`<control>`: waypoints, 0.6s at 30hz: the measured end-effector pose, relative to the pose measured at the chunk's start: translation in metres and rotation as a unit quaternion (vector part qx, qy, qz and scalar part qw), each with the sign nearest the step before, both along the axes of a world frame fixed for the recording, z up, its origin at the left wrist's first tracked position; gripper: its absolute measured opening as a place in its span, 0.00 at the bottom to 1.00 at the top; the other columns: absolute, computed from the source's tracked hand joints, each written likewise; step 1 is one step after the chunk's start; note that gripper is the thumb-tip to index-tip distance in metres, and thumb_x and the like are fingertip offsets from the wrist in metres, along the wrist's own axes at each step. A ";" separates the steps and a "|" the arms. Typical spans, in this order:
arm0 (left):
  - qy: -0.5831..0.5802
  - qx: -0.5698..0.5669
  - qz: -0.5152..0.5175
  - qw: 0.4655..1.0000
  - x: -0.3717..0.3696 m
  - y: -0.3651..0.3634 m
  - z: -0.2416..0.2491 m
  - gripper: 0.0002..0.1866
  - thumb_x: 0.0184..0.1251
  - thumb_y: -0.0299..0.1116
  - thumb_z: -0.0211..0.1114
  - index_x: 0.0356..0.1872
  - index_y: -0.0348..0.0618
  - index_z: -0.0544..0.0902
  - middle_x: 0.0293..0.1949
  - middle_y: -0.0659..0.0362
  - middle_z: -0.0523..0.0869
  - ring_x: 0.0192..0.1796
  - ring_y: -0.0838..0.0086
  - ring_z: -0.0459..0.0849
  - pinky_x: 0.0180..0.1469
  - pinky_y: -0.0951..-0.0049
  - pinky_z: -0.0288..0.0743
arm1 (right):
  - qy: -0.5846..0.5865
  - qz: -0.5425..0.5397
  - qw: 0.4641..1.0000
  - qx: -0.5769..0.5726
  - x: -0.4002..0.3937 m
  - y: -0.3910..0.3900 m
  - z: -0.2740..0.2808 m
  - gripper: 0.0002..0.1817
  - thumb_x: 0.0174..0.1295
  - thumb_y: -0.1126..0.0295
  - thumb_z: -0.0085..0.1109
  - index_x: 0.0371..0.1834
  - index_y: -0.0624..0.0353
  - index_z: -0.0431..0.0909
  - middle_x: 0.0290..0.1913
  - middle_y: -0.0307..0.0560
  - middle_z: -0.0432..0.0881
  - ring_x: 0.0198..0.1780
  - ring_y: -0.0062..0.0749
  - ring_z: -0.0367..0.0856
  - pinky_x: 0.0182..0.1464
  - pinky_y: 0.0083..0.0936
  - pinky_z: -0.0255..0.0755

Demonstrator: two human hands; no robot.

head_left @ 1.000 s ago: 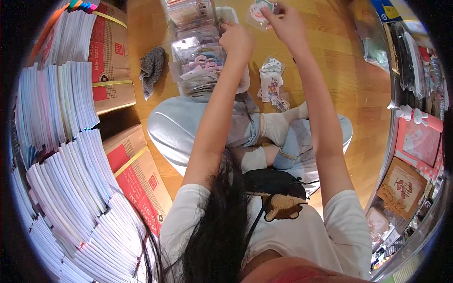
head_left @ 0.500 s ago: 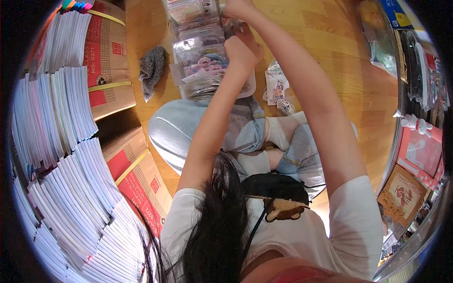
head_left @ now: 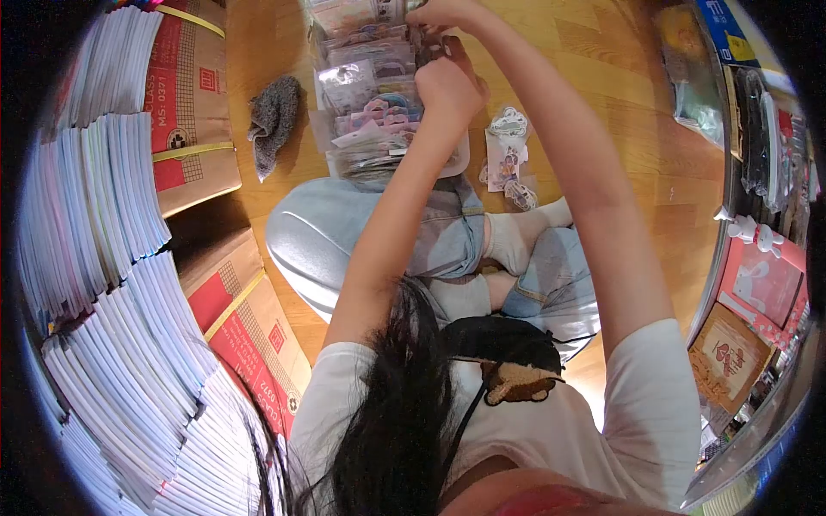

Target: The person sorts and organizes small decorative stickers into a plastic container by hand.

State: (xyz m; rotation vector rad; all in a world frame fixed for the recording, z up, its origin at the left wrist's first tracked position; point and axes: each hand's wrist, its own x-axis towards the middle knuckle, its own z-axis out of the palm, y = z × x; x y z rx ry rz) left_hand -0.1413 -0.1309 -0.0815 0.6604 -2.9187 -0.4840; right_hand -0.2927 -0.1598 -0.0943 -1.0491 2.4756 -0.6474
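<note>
A clear container (head_left: pixel 465 159) on the wooden floor holds rows of small plastic packets (head_left: pixel 348 84) and pink items (head_left: pixel 385 116). My left hand (head_left: pixel 451 84) is at the container's right side, its fingers bent over dark packets; what it grips is hidden. Just beyond it, at the top edge of the view, my right hand (head_left: pixel 440 14) reaches over the same side with curled fingers. Whatever lies between those fingers is too small to make out. White corded items in a packet (head_left: pixel 506 163) lie on the floor right of the container.
A grey cloth (head_left: pixel 274 120) lies left of the container. Stacked white booklets (head_left: pixel 95 198) and cardboard boxes (head_left: pixel 196 112) line the left side. Along the right stand a shelf with a pink box (head_left: pixel 761 279), a brown box (head_left: pixel 730 354) and plastic bags (head_left: pixel 695 99). My crossed legs are below the container.
My left hand has shifted slightly to the right and stays low over the packets. My right hand has moved a little, still at the container's far right. The view has shifted slightly.
</note>
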 end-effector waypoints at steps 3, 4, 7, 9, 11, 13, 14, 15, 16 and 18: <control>0.025 -0.026 0.012 0.999 -0.002 0.002 -0.008 0.28 0.50 0.49 0.63 0.47 0.37 0.75 0.27 0.49 0.85 0.30 0.56 0.86 0.33 0.60 0.80 | -0.036 -0.035 0.997 0.058 -0.002 -0.002 0.006 0.20 0.44 0.54 0.64 0.32 0.61 0.83 0.29 0.60 0.83 0.33 0.45 0.84 0.35 0.37 0.77; 0.046 -0.042 0.021 0.998 -0.002 0.002 -0.011 0.27 0.50 0.49 0.63 0.46 0.38 0.76 0.27 0.49 0.85 0.30 0.56 0.86 0.32 0.59 0.80 | -0.045 -0.065 0.996 0.037 0.007 0.000 0.016 0.21 0.44 0.54 0.64 0.33 0.61 0.83 0.30 0.60 0.83 0.33 0.46 0.84 0.36 0.37 0.77; 0.061 0.007 0.003 0.998 -0.001 0.000 -0.013 0.25 0.51 0.49 0.63 0.44 0.40 0.77 0.27 0.49 0.85 0.31 0.55 0.85 0.33 0.60 0.80 | 0.001 -0.091 0.995 -0.042 0.023 0.001 0.012 0.20 0.45 0.55 0.62 0.34 0.62 0.83 0.33 0.61 0.83 0.37 0.49 0.84 0.39 0.40 0.76; 0.037 0.024 -0.021 0.999 0.002 -0.001 -0.005 0.26 0.49 0.47 0.64 0.44 0.38 0.77 0.27 0.52 0.85 0.31 0.60 0.86 0.31 0.63 0.79 | 0.030 -0.111 0.992 -0.059 0.027 0.000 0.001 0.19 0.48 0.56 0.60 0.35 0.62 0.83 0.35 0.62 0.83 0.40 0.52 0.83 0.42 0.42 0.76; 0.049 0.041 -0.047 0.997 0.006 -0.003 -0.004 0.22 0.48 0.46 0.65 0.40 0.39 0.78 0.26 0.53 0.85 0.30 0.63 0.86 0.30 0.65 0.78 | 0.029 -0.156 0.987 -0.036 0.027 -0.006 -0.006 0.19 0.50 0.58 0.57 0.36 0.63 0.83 0.38 0.63 0.82 0.43 0.54 0.82 0.45 0.43 0.75; 0.099 0.057 -0.073 0.991 0.007 -0.005 -0.016 0.16 0.49 0.46 0.64 0.32 0.44 0.83 0.26 0.53 0.85 0.29 0.63 0.86 0.28 0.66 0.77 | 0.013 -0.191 0.981 -0.018 0.025 -0.014 -0.024 0.17 0.52 0.60 0.55 0.37 0.62 0.83 0.40 0.64 0.82 0.44 0.55 0.82 0.45 0.43 0.75; 0.216 0.253 -0.033 0.942 0.000 -0.002 -0.038 0.15 0.48 0.46 0.64 0.30 0.45 0.83 0.25 0.54 0.85 0.28 0.62 0.85 0.28 0.66 0.77 | 0.006 -0.209 0.978 -0.011 0.023 -0.016 -0.031 0.17 0.52 0.61 0.54 0.37 0.62 0.83 0.41 0.64 0.82 0.44 0.55 0.82 0.45 0.43 0.75; 0.321 0.436 0.009 0.841 -0.011 0.000 -0.071 0.15 0.48 0.46 0.64 0.27 0.46 0.83 0.24 0.54 0.85 0.27 0.62 0.85 0.27 0.66 0.76 | 0.024 -0.202 0.979 0.007 0.021 -0.017 -0.029 0.16 0.53 0.62 0.53 0.37 0.62 0.83 0.41 0.63 0.82 0.44 0.55 0.82 0.45 0.43 0.75; 0.350 0.458 0.019 0.817 -0.014 0.001 -0.078 0.14 0.49 0.46 0.63 0.27 0.46 0.83 0.23 0.54 0.85 0.27 0.62 0.85 0.27 0.66 0.76 | 0.041 -0.196 0.979 0.025 0.022 -0.017 -0.027 0.16 0.53 0.63 0.53 0.37 0.62 0.83 0.40 0.63 0.82 0.44 0.55 0.82 0.45 0.43 0.75; 0.345 0.350 0.007 0.871 -0.014 0.003 -0.077 0.13 0.50 0.45 0.62 0.26 0.47 0.83 0.22 0.55 0.85 0.28 0.62 0.85 0.27 0.67 0.75 | 0.036 -0.175 0.983 0.047 0.028 -0.011 -0.014 0.15 0.54 0.65 0.52 0.36 0.61 0.84 0.40 0.62 0.82 0.45 0.54 0.82 0.45 0.43 0.75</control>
